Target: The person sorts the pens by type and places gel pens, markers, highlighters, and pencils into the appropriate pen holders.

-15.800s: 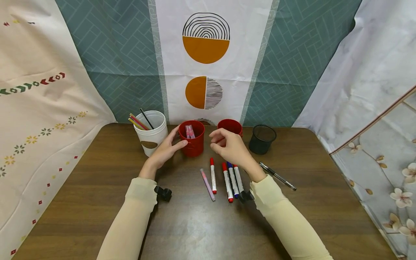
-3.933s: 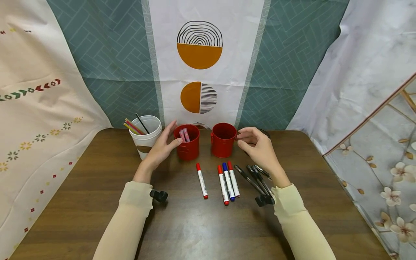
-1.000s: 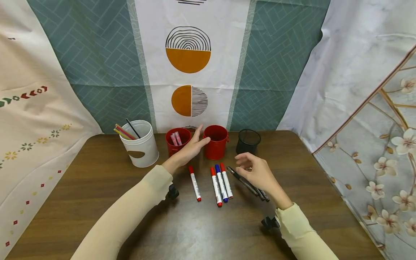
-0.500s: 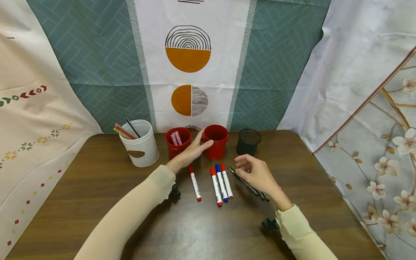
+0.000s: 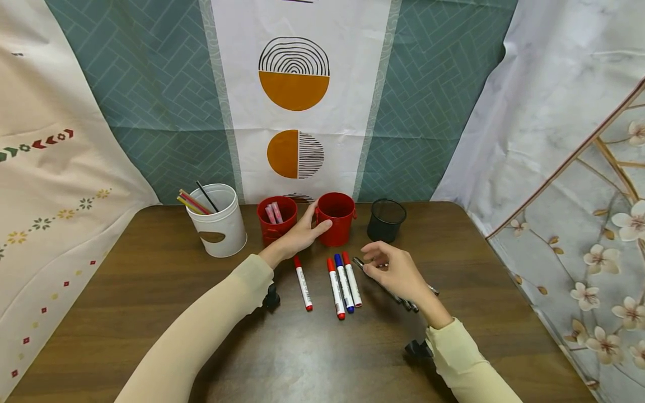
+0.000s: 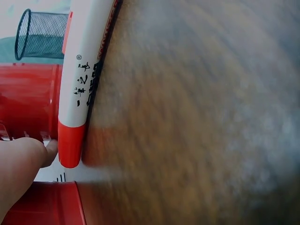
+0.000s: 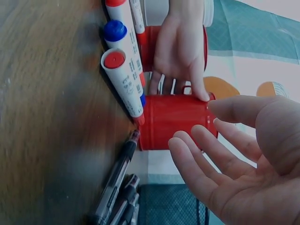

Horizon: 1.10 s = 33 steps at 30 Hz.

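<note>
My left hand (image 5: 299,235) rests against the left side of the right red bucket (image 5: 336,230), thumb at its front in the head view. The right wrist view shows that hand's fingers (image 7: 168,82) fairly straight along the bucket. My right hand (image 5: 395,271) hovers over several black pens (image 7: 115,176), fingers loosely bent with nothing between them; it partly hides the pens. Left of them lie two red markers (image 5: 336,288) and a blue marker (image 5: 345,284) side by side. Another red marker (image 5: 303,286) lies apart, below the left hand.
The left red bucket (image 5: 263,221) holds pink pens (image 5: 274,213). Farther left, a white bucket (image 5: 229,235) holds colored sticks and a black one. A black mesh cup (image 5: 384,228) stands at the back right. Patterned cloths hang behind the wooden table (image 5: 126,302).
Since the oldest frame, the pink pen has left the table and several black pens lie there. My left hand has moved from the left red bucket to the right one. My right hand has moved right.
</note>
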Each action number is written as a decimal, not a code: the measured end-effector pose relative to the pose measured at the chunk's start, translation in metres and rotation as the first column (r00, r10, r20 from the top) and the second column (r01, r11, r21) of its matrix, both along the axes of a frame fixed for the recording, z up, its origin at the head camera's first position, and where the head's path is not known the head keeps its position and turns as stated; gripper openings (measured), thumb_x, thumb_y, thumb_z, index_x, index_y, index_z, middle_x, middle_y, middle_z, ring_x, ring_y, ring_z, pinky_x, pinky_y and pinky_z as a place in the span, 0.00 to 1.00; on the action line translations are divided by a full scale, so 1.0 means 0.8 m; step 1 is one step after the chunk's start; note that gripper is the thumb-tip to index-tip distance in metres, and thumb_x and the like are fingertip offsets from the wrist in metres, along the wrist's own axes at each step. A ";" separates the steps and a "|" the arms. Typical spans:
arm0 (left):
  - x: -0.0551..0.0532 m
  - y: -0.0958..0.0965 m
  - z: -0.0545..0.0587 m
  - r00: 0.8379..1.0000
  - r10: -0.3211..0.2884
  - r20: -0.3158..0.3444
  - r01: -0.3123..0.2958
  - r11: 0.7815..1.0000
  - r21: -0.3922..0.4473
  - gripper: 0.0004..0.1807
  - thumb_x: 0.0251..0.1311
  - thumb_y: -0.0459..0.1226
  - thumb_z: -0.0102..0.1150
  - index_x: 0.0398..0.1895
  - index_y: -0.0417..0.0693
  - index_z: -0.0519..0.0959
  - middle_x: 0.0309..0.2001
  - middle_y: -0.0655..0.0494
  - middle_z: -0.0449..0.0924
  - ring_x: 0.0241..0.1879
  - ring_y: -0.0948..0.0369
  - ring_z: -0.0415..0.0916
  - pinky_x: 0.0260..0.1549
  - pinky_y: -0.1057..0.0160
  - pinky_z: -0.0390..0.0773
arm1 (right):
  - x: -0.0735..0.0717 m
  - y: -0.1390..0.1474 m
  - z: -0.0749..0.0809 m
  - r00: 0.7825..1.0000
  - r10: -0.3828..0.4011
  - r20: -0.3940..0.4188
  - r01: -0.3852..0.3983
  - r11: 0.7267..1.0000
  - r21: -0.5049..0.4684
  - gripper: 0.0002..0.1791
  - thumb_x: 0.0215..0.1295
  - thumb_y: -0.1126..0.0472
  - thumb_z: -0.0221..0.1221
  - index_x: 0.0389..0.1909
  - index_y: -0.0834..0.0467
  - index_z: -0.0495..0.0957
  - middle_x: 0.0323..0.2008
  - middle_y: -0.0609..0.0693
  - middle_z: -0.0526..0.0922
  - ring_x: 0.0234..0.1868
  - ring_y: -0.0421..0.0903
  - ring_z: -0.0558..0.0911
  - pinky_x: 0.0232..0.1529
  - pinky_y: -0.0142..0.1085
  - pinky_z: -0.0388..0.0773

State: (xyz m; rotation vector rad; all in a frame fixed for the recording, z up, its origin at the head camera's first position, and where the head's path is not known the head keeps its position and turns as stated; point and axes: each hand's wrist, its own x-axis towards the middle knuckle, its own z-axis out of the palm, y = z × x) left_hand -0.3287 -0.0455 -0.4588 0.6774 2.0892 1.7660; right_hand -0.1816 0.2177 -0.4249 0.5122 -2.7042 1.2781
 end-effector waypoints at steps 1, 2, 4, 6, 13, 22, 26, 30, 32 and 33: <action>0.000 0.000 0.000 1.000 -0.003 0.001 0.003 1.000 0.003 0.46 0.80 0.48 0.56 0.88 0.63 0.39 0.87 0.55 0.38 0.85 0.48 0.38 0.81 0.40 0.50 | 0.000 -0.002 -0.001 1.000 0.005 0.001 -0.005 1.000 0.001 0.18 0.68 0.68 0.69 0.57 0.55 0.82 0.48 0.59 0.89 0.43 0.49 0.89 0.43 0.39 0.87; 0.000 0.000 0.000 1.000 -0.005 0.002 0.005 1.000 0.004 0.46 0.80 0.48 0.56 0.88 0.63 0.38 0.87 0.55 0.37 0.86 0.49 0.37 0.81 0.40 0.49 | 0.001 -0.005 0.000 1.000 0.010 0.003 -0.010 1.000 0.002 0.18 0.68 0.68 0.69 0.57 0.56 0.82 0.48 0.59 0.89 0.43 0.49 0.89 0.44 0.39 0.87; 0.001 -0.001 0.000 1.000 -0.005 0.006 0.005 1.000 0.004 0.46 0.80 0.49 0.55 0.88 0.64 0.38 0.87 0.56 0.37 0.86 0.50 0.35 0.81 0.39 0.47 | 0.001 -0.012 0.000 1.000 0.020 0.010 -0.020 1.000 0.004 0.18 0.68 0.68 0.69 0.57 0.57 0.82 0.49 0.59 0.89 0.44 0.50 0.89 0.45 0.40 0.88; 0.000 -0.002 0.000 1.000 -0.005 0.010 0.005 1.000 0.003 0.46 0.80 0.50 0.55 0.88 0.64 0.38 0.87 0.57 0.36 0.86 0.51 0.34 0.81 0.39 0.45 | 0.002 -0.020 0.001 0.999 0.033 0.018 -0.033 0.999 0.007 0.17 0.69 0.68 0.69 0.57 0.58 0.82 0.48 0.58 0.89 0.43 0.50 0.89 0.46 0.41 0.88; -0.001 -0.002 -0.003 1.000 -0.012 -0.001 0.012 1.000 -0.002 0.46 0.80 0.50 0.55 0.88 0.63 0.38 0.87 0.57 0.36 0.86 0.52 0.33 0.81 0.39 0.43 | 0.006 -0.056 -0.001 0.997 0.082 0.018 -0.083 0.995 0.064 0.14 0.68 0.68 0.68 0.54 0.63 0.85 0.42 0.52 0.89 0.39 0.46 0.87 0.44 0.38 0.88; -0.001 -0.001 -0.002 1.000 -0.019 0.005 0.019 1.000 -0.011 0.46 0.80 0.51 0.53 0.88 0.64 0.37 0.87 0.56 0.35 0.85 0.50 0.36 0.81 0.39 0.47 | 0.005 -0.100 -0.003 0.992 0.121 0.047 -0.127 0.975 0.183 0.13 0.67 0.66 0.70 0.51 0.62 0.86 0.35 0.47 0.86 0.31 0.41 0.83 0.33 0.32 0.83; -0.001 -0.001 -0.002 1.000 -0.028 -0.002 0.028 1.000 -0.004 0.46 0.80 0.51 0.54 0.88 0.65 0.36 0.87 0.57 0.34 0.86 0.52 0.33 0.81 0.38 0.45 | 0.003 -0.115 -0.001 0.985 0.146 0.093 -0.163 0.963 0.213 0.13 0.68 0.65 0.70 0.50 0.65 0.86 0.30 0.47 0.85 0.25 0.38 0.79 0.29 0.31 0.81; -0.001 -0.001 -0.002 0.999 -0.036 -0.006 0.036 0.999 0.001 0.45 0.81 0.50 0.54 0.88 0.66 0.37 0.87 0.57 0.34 0.86 0.53 0.32 0.81 0.38 0.44 | 0.000 -0.127 -0.003 0.979 0.144 0.146 -0.176 0.954 0.243 0.13 0.68 0.64 0.71 0.50 0.65 0.86 0.26 0.46 0.84 0.21 0.36 0.78 0.29 0.30 0.80; -0.001 0.000 -0.002 0.999 -0.034 -0.007 0.034 0.999 0.002 0.45 0.81 0.50 0.54 0.88 0.66 0.37 0.87 0.57 0.35 0.86 0.53 0.32 0.81 0.38 0.43 | -0.001 -0.133 -0.005 0.977 0.137 0.164 -0.175 0.952 0.252 0.14 0.68 0.64 0.71 0.50 0.65 0.86 0.24 0.45 0.83 0.20 0.37 0.77 0.27 0.30 0.79; -0.002 -0.001 -0.003 0.999 -0.031 -0.008 0.031 1.000 -0.001 0.45 0.80 0.50 0.54 0.88 0.66 0.37 0.87 0.57 0.35 0.86 0.53 0.32 0.81 0.38 0.43 | -0.002 -0.136 -0.005 0.977 0.133 0.170 -0.174 0.951 0.255 0.14 0.68 0.63 0.71 0.50 0.66 0.86 0.24 0.45 0.82 0.19 0.37 0.77 0.27 0.30 0.79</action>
